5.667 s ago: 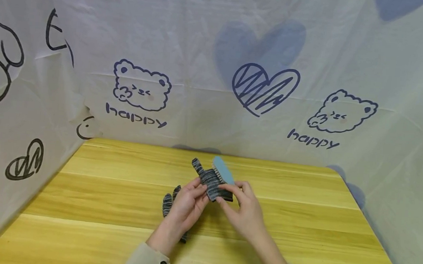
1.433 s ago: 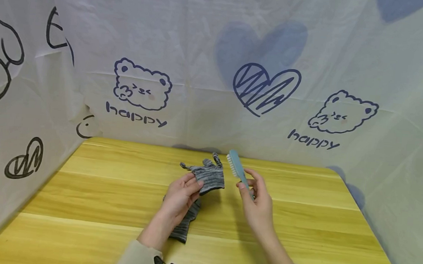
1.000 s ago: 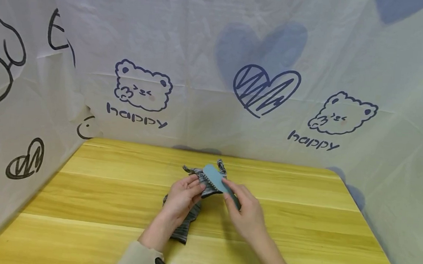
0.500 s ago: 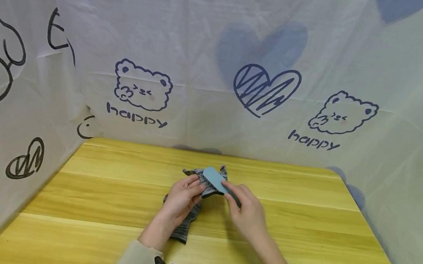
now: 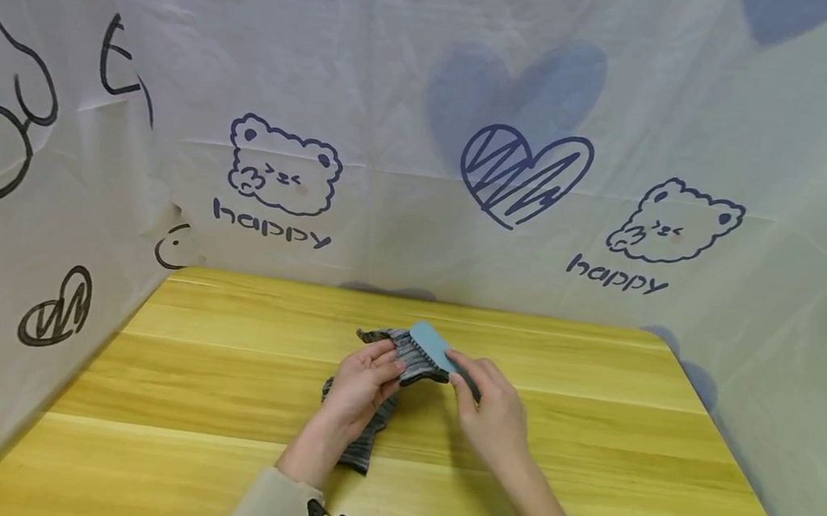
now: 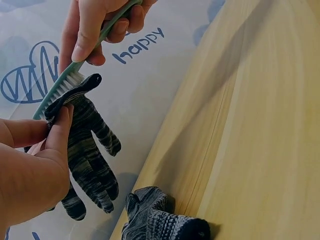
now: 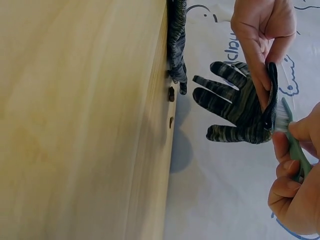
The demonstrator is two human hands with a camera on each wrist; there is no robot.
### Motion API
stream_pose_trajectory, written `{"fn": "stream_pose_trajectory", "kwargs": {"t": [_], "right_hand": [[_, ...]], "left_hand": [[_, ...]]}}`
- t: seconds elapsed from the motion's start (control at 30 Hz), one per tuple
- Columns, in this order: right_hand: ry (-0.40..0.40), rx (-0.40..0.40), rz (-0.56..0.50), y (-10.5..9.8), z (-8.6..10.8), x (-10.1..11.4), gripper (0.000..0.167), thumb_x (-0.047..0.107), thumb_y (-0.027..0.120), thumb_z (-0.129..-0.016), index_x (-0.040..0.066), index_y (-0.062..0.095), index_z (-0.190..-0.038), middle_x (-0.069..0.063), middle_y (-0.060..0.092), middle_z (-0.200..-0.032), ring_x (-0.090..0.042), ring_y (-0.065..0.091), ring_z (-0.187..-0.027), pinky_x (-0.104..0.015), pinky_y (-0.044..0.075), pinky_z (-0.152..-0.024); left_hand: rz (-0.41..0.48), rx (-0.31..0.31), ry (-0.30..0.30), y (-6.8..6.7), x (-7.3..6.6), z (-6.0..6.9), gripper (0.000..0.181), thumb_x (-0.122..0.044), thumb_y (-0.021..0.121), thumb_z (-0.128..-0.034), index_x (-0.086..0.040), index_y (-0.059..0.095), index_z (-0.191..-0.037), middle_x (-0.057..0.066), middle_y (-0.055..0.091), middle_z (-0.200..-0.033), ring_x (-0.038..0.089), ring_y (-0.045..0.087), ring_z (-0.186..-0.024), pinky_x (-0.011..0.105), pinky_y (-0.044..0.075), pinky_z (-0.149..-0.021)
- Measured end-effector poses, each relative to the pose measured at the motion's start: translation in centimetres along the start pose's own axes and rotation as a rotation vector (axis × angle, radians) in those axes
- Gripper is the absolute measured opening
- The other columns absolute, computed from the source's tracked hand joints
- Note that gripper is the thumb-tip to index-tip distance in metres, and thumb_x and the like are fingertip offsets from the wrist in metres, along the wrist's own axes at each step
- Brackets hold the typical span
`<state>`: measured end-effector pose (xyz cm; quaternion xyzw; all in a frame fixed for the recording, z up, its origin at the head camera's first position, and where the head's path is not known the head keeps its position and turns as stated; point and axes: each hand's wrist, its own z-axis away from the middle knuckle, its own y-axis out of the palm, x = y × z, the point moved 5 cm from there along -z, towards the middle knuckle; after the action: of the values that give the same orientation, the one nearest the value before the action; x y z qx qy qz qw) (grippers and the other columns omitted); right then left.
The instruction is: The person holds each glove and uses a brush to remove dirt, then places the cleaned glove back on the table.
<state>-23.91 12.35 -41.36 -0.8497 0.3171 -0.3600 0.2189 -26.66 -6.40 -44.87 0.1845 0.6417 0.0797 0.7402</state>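
A grey-and-black striped knit glove (image 5: 416, 362) hangs above the table, its cuff pinched between the thumb and fingers of my left hand (image 5: 359, 387). In the left wrist view the fingers of that glove (image 6: 87, 155) dangle downward. My right hand (image 5: 495, 410) grips the handle of a light blue brush (image 5: 430, 343). The brush's white bristles (image 7: 282, 120) touch the glove near its cuff, as the right wrist view shows. A second matching glove (image 5: 368, 441) lies on the table, partly hidden below my left hand and wrist.
The yellow wood-grain table (image 5: 625, 437) spreads out around both hands. Behind it hangs a white cloth (image 5: 395, 127) printed with hearts and bears. Another stretch of cloth closes off the left side.
The brush, held apart to the right of the glove 1.4 s ago, came down onto it and has since shifted slightly right along it. My left hand keeps its hold on the glove.
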Motion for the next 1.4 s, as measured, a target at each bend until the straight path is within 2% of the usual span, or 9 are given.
{"fn": "stream_pose_trajectory", "kwargs": {"t": [0.13, 0.33, 0.53, 0.77, 0.97, 1.07, 1.2, 1.3, 1.4], "right_hand": [[0.032, -0.020, 0.011, -0.3, -0.1, -0.3, 0.034, 0.007, 0.076, -0.094, 0.014, 0.075, -0.127, -0.003, 0.073, -0.098, -0.015, 0.061, -0.074, -0.031, 0.049, -0.058], [0.073, -0.020, 0.019, -0.6, -0.2, -1.0, 0.034, 0.008, 0.076, -0.095, 0.013, 0.075, -0.128, -0.005, 0.072, -0.096, -0.014, 0.053, -0.068, -0.026, 0.043, -0.056], [0.104, -0.054, 0.010, -1.2, -0.4, -1.6, 0.035, 0.005, 0.075, -0.094, 0.012, 0.074, -0.129, -0.007, 0.071, -0.094, -0.013, 0.051, -0.066, -0.025, 0.041, -0.054], [0.054, -0.063, -0.039, -1.6, -0.6, -1.2, 0.035, 0.007, 0.075, -0.095, 0.013, 0.074, -0.129, -0.005, 0.070, -0.094, -0.010, 0.050, -0.065, -0.023, 0.041, -0.052], [-0.041, -0.019, -0.061, -1.2, -0.6, -0.1, 0.033, 0.009, 0.074, -0.096, 0.012, 0.074, -0.129, -0.003, 0.072, -0.098, -0.012, 0.060, -0.074, -0.030, 0.052, -0.058], [-0.066, 0.020, -0.062, -0.8, -0.3, 0.3, 0.033, 0.011, 0.073, -0.097, 0.013, 0.073, -0.130, -0.003, 0.072, -0.100, -0.012, 0.063, -0.078, -0.031, 0.055, -0.063], [-0.075, 0.067, -0.069, -0.3, -0.1, 0.7, 0.033, 0.011, 0.072, -0.098, 0.013, 0.072, -0.131, -0.003, 0.072, -0.101, -0.010, 0.059, -0.074, -0.025, 0.052, -0.060], [-0.078, 0.072, -0.069, -0.2, -0.1, 0.7, 0.033, 0.010, 0.072, -0.098, 0.012, 0.072, -0.131, -0.003, 0.072, -0.100, -0.008, 0.057, -0.072, -0.023, 0.050, -0.058], [-0.081, 0.061, -0.059, -0.3, -0.2, 0.6, 0.033, 0.009, 0.072, -0.098, 0.012, 0.072, -0.131, -0.003, 0.071, -0.099, -0.008, 0.056, -0.071, -0.023, 0.049, -0.057]], "left_hand": [[-0.008, 0.015, -0.004, 0.1, 0.0, 0.0, 0.065, 0.001, 0.054, -0.1047, 0.009, 0.022, -0.160, 0.032, 0.020, -0.166, 0.039, 0.024, -0.154, 0.022, 0.052, -0.097], [-0.027, 0.029, -0.004, 0.2, 0.0, 0.1, 0.065, 0.001, 0.053, -0.1053, 0.009, 0.020, -0.161, 0.032, 0.019, -0.166, 0.039, 0.022, -0.155, 0.046, 0.039, -0.120], [-0.026, 0.036, -0.005, 0.2, -0.1, 0.0, 0.066, 0.001, 0.052, -0.1056, 0.010, 0.017, -0.161, 0.033, 0.016, -0.166, 0.041, 0.018, -0.155, 0.054, 0.027, -0.124], [-0.040, 0.060, -0.016, 0.2, -0.2, 0.1, 0.068, -0.001, 0.052, -0.1058, 0.009, 0.014, -0.162, 0.033, 0.013, -0.167, 0.042, 0.016, -0.156, 0.054, 0.026, -0.124], [-0.048, 0.097, -0.017, 0.2, 0.0, 0.2, 0.070, -0.003, 0.052, -0.1067, 0.009, 0.011, -0.162, 0.032, 0.010, -0.168, 0.041, 0.013, -0.157, 0.053, 0.025, -0.125], [-0.052, 0.101, -0.018, 0.2, 0.1, 0.2, 0.071, -0.004, 0.052, -0.1066, 0.009, 0.011, -0.162, 0.031, 0.010, -0.168, 0.039, 0.014, -0.157, 0.047, 0.032, -0.123], [-0.050, 0.096, -0.017, 0.1, 0.1, 0.2, 0.071, -0.004, 0.053, -0.1059, 0.009, 0.012, -0.162, 0.030, 0.012, -0.169, 0.037, 0.016, -0.157, 0.031, 0.046, -0.110], [-0.043, 0.105, -0.015, 0.2, 0.2, 0.1, 0.071, -0.003, 0.053, -0.1058, 0.009, 0.010, -0.162, 0.031, 0.010, -0.169, 0.037, 0.014, -0.157, 0.022, 0.049, -0.100], [-0.031, 0.112, -0.018, 0.2, 0.1, 0.1, 0.072, -0.003, 0.052, -0.1058, 0.009, 0.009, -0.162, 0.030, 0.008, -0.169, 0.037, 0.013, -0.157, 0.018, 0.050, -0.094]]}}
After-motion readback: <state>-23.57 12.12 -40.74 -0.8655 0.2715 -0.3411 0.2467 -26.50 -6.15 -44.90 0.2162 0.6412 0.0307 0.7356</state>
